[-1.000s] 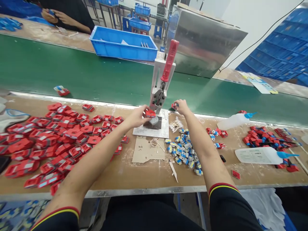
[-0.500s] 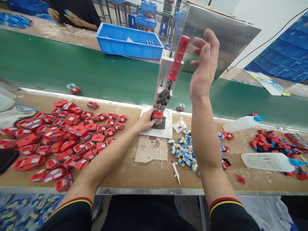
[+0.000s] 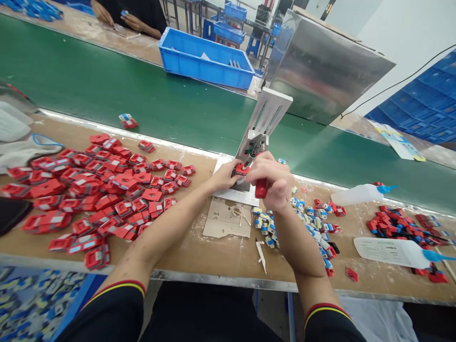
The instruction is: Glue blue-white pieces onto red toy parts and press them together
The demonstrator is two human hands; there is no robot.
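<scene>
A toggle press with a slotted metal upright (image 3: 272, 107) stands on a pale base plate (image 3: 221, 164) near the middle of the bench. My left hand (image 3: 225, 175) pinches a red plastic part (image 3: 242, 168) under the press head. Wrapped around the press's red lever handle (image 3: 261, 189), my right hand (image 3: 272, 178) is closed, with the lever swung down toward me. The fingers partly cover the press linkage. Just in front of the base lies a torn piece of cardboard (image 3: 223, 221) with rubber bands.
Many red parts (image 3: 117, 183) spread over the left side. Blue-and-white pieces (image 3: 265, 223) lie right of the cardboard, near a white-handled knife (image 3: 261, 256). Two bottles (image 3: 388, 251) lie farther right. Behind runs a green conveyor (image 3: 89, 71); beyond it are a blue crate (image 3: 206, 64) and a person's hands.
My right hand has come down from its raised, open position and closed on the lever handle. The lever has swung from upright to down. My left hand stays at the red part.
</scene>
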